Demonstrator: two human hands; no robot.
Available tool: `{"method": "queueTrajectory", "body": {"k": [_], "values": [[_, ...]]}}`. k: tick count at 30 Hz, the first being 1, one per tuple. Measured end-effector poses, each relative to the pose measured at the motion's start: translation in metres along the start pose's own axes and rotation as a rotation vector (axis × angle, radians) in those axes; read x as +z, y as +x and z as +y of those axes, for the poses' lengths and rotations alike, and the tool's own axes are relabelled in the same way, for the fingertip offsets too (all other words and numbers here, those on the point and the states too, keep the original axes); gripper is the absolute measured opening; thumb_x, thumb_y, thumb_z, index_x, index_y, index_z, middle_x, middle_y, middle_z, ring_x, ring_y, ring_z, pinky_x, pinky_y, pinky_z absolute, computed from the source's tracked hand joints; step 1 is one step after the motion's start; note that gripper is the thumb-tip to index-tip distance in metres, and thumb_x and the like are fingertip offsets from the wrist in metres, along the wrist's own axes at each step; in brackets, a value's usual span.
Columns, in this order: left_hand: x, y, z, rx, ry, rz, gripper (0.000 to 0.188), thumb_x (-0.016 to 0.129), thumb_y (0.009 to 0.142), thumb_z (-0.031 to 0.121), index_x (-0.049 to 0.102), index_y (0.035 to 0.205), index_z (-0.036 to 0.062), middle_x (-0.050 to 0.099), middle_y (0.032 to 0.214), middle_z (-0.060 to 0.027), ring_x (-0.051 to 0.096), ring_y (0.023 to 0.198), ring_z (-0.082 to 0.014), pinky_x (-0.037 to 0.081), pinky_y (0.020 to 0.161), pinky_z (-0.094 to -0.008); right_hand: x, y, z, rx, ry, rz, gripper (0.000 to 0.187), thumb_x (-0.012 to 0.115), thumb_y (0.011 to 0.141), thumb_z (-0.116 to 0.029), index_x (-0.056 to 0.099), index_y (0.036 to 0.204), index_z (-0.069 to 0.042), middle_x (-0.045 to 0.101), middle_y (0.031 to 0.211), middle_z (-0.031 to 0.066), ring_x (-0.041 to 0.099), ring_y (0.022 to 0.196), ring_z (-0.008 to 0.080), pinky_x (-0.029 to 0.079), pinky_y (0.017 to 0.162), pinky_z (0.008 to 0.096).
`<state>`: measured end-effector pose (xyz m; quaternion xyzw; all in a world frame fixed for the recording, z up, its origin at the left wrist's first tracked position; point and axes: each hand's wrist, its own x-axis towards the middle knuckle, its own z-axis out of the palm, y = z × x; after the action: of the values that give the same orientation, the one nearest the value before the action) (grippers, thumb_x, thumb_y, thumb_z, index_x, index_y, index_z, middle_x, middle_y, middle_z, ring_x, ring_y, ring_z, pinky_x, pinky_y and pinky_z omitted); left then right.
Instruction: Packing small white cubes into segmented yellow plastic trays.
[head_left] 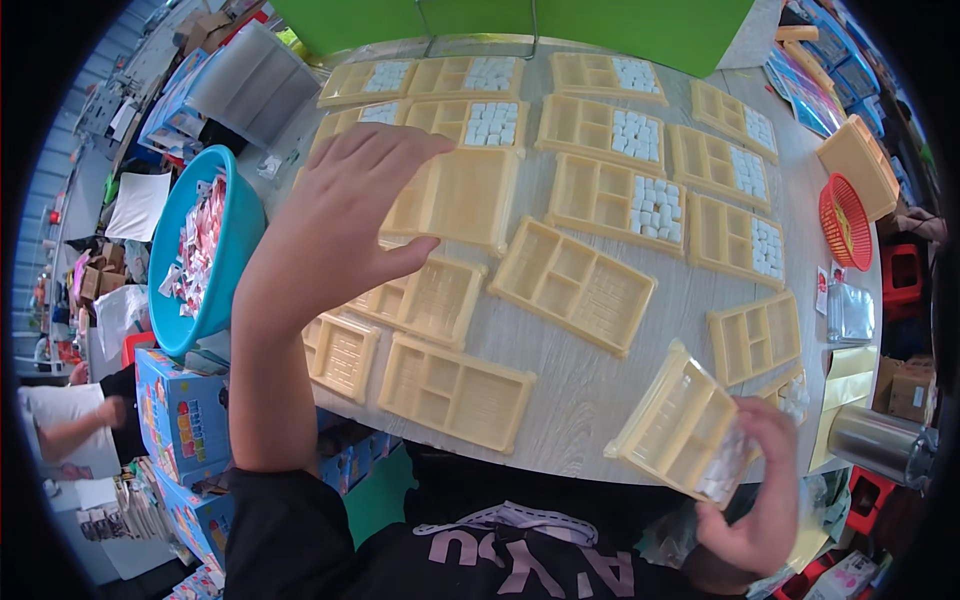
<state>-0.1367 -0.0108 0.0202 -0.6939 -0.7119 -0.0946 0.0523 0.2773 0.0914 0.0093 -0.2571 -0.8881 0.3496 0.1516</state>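
My right hand grips a cream plastic compartment tray by its right end, tilted over the table's near edge. White pieces lie in the compartment close to my fingers, slightly blurred. My left hand is raised over the left side of the table, thumb and fingers apart, holding nothing. Beneath and beside it are more cream trays, one with a broad flat panel. An empty tray rests at an angle mid-table, with another empty one near the front edge.
Trays with small white pieces stand in rows at the back and right. A blue basin of small wrapped packets sits at the left. On the right are a red basket and a shiny cylinder. Another person's arm shows far left.
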Motion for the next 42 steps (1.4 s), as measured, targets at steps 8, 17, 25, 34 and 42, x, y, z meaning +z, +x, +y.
{"method": "queueTrajectory", "body": {"k": [8,17,25,34,42], "values": [[-0.019,-0.041,0.007,-0.144,0.003,0.031,0.076,0.082,0.072,0.017,0.053,0.142,0.0047,0.064,0.132,-0.0166,0.057,0.123,-0.0387,0.041,0.110,-0.0476,-0.016,0.092,-0.032,-0.189,-0.273,-0.206,0.080,0.070,0.061,-0.009,0.050,0.137,0.002,0.056,0.131,0.0245,0.054,0.122,0.0465,0.042,0.109,0.0504],[-0.015,-0.085,0.036,-0.194,-0.120,0.098,0.084,0.085,0.066,0.019,0.052,0.142,0.0010,0.064,0.133,-0.0168,0.061,0.121,-0.0381,0.045,0.105,-0.0473,0.058,0.216,-0.030,-0.410,-0.269,-0.253,0.061,0.064,0.078,-0.013,0.052,0.135,0.003,0.059,0.131,0.0242,0.054,0.128,0.0399,0.045,0.109,0.0475],[-0.007,-0.103,0.058,-0.112,-0.321,0.027,0.087,0.087,0.064,0.022,0.052,0.141,0.0018,0.065,0.131,-0.0158,0.063,0.117,-0.0370,0.046,0.101,-0.0473,0.123,0.265,-0.032,-0.443,-0.370,-0.342,0.060,0.066,0.079,-0.011,0.056,0.135,0.005,0.061,0.132,0.0225,0.057,0.127,0.0370,0.043,0.112,0.0470],[0.001,-0.098,0.069,-0.107,-0.330,0.040,0.088,0.086,0.065,0.026,0.053,0.143,0.0044,0.066,0.131,-0.0142,0.064,0.117,-0.0346,0.047,0.100,-0.0472,0.139,0.268,-0.016,-0.461,-0.409,-0.244,0.055,0.064,0.079,-0.006,0.058,0.133,0.003,0.065,0.126,0.0205,0.059,0.123,0.0360,0.043,0.109,0.0483],[0.003,-0.092,0.079,-0.058,-0.340,0.026,0.083,0.085,0.070,0.030,0.054,0.142,0.0041,0.066,0.130,-0.0143,0.064,0.118,-0.0341,0.046,0.100,-0.0466,0.112,0.256,-0.004,-0.536,-0.461,-0.123,0.053,0.069,0.082,-0.011,0.058,0.132,0.001,0.064,0.126,0.0177,0.060,0.122,0.0346,0.043,0.108,0.0478]]}}
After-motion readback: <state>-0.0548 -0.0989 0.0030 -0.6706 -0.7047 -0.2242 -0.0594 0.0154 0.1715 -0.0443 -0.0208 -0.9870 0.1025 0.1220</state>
